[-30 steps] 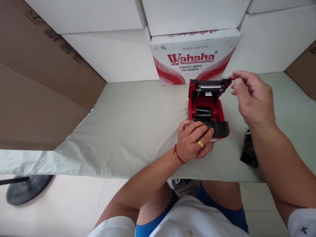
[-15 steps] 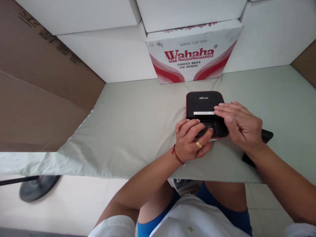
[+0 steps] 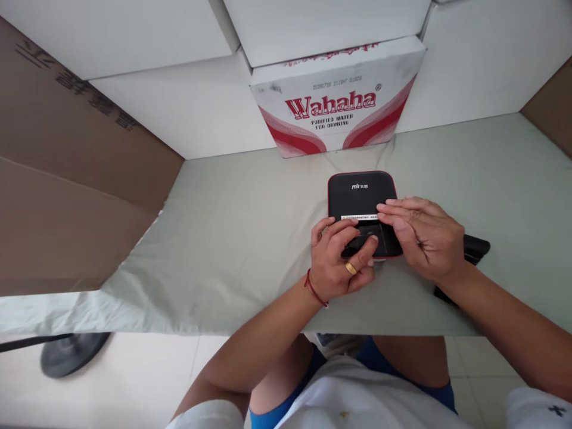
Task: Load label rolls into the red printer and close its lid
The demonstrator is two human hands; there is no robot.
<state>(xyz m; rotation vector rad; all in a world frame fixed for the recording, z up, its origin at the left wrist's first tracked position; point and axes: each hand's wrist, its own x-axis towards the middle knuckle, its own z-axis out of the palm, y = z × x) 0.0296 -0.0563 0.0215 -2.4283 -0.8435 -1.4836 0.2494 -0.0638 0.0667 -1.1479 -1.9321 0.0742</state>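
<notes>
A small black device with rounded corners and a red edge, which looks like a receipt printer (image 3: pixel 363 199), lies on the cloth-covered table. It has a white logo at the far end and a white strip sticker across its middle. My left hand (image 3: pixel 342 256), with a gold ring and a red cord bracelet, curls its fingers over the glossy front panel, thumb and forefinger bent against it. Stretched fingers of my right hand (image 3: pixel 424 235) rest on the printer's right side, tips at the sticker's end. My left fingers partly hide the front panel.
Behind the printer stands a white and red Wahaha water carton (image 3: pixel 333 110) against white boxes (image 3: pixel 179 110). Brown cardboard (image 3: pixel 67 208) rises at the left. Black objects (image 3: pixel 476 247) lie partly under my right wrist. The table's front edge (image 3: pixel 214 333) is close to my body.
The view has shifted, so the printer and both hands appear further left and slightly lower. The dark gap below the sticker looks narrower. Both hands stay on the printer.
</notes>
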